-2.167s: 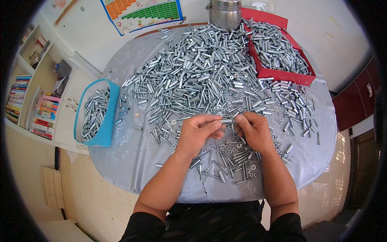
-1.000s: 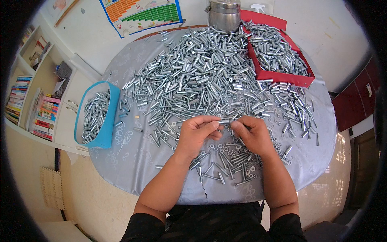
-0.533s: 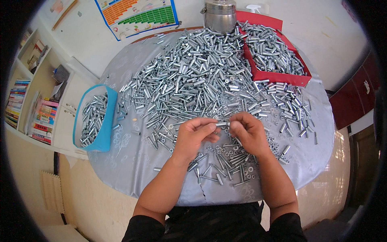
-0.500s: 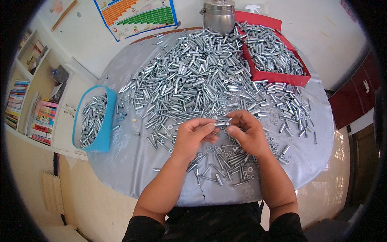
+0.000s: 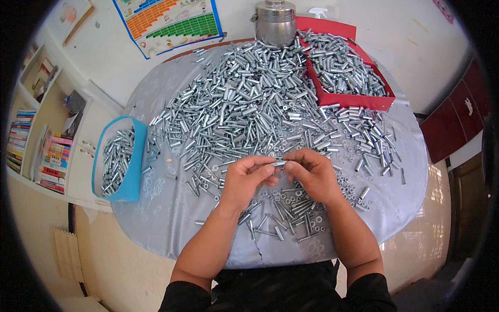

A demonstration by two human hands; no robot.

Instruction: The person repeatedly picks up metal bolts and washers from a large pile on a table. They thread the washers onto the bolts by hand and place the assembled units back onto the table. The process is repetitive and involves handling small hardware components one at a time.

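Observation:
My left hand (image 5: 248,178) and my right hand (image 5: 310,173) meet over the near middle of a round table (image 5: 156,218) under a grey patterned cloth. Between their fingertips they pinch one small silver metal sleeve (image 5: 279,163), held level. A wide heap of silver metal sleeves (image 5: 249,104) covers the table beyond the hands. Bolts, nuts and washers (image 5: 291,213) lie scattered just below the hands.
A blue tub (image 5: 132,171) with several silver parts sits at the table's left edge. A red tray (image 5: 353,99) full of sleeves stands at the back right, a steel pot (image 5: 274,23) behind the heap. Bookshelves (image 5: 31,140) lie to the left, a poster (image 5: 169,21) on the wall.
Both hands have stayed together over the same spot, fingers shifting slightly on the small part. The view has tilted a little.

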